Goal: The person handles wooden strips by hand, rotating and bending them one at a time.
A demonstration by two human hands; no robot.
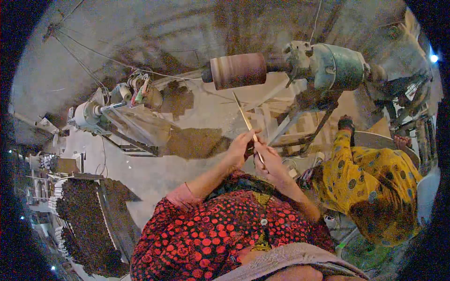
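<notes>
Slender pointed piece (244, 114): slanted, tip near the reddish roller (238, 71).
Left hand (241, 147): pinching its middle.
Right hand (270, 160): gripping its lower end.

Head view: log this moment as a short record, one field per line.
held: slender strip, tapering to a point
right hand: closed around the strip's lower end
left hand: fingers at the strip's lower half, grip unclear
strip tip: toward the banded roller; contact unclear
beside roller: green motor
nearby: person in yellow spotted clothing
</notes>
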